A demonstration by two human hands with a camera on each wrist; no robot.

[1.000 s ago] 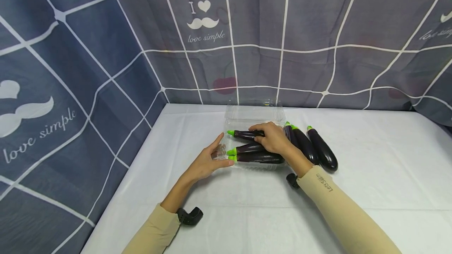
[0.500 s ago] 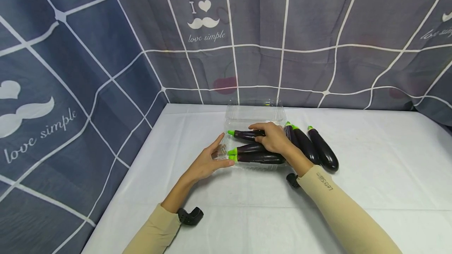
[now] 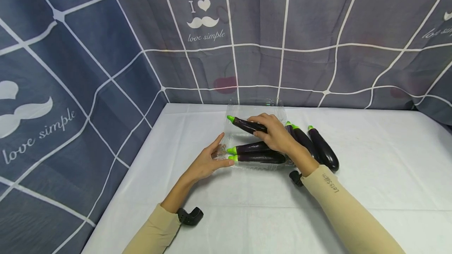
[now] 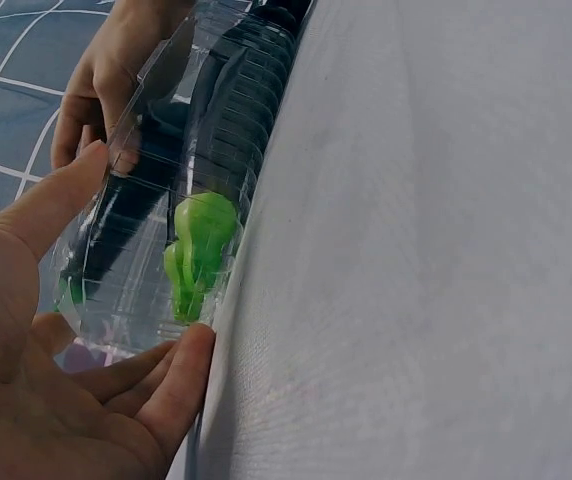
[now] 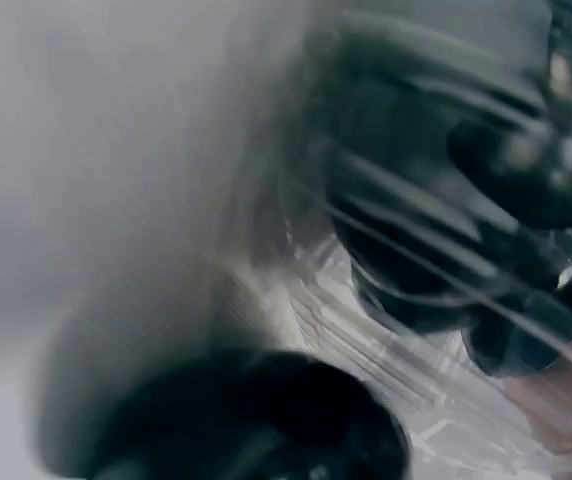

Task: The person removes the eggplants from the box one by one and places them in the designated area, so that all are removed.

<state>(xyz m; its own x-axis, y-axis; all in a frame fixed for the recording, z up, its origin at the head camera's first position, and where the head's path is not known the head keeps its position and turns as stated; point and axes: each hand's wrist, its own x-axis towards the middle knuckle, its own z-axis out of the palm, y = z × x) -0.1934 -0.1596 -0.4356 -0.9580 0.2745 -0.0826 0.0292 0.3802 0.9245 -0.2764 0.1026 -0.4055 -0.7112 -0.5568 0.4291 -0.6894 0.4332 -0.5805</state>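
Observation:
In the head view my right hand (image 3: 273, 130) grips a dark purple eggplant (image 3: 247, 124) with a green stem end. That eggplant is tilted over the rear part of a clear plastic container (image 3: 229, 140). Two more eggplants lie side by side in the container's front part, a rear one (image 3: 248, 148) and a front one (image 3: 261, 157), stems to the left. My left hand (image 3: 206, 164) holds the container's left end, thumb and fingers spread across it. Through the clear wall, the left wrist view shows green stem ends (image 4: 204, 235). The right wrist view is blurred.
Right of the container several eggplants (image 3: 323, 150) lie on the white tablecloth (image 3: 381, 167). The container's clear lid (image 3: 254, 111) stands open at the back. A dark checked curtain (image 3: 261, 66) rises behind the table and along its left.
My right hand has lifted the rear eggplant, raising its stem end up and back from the container floor. The left hand stays at the container's left end.

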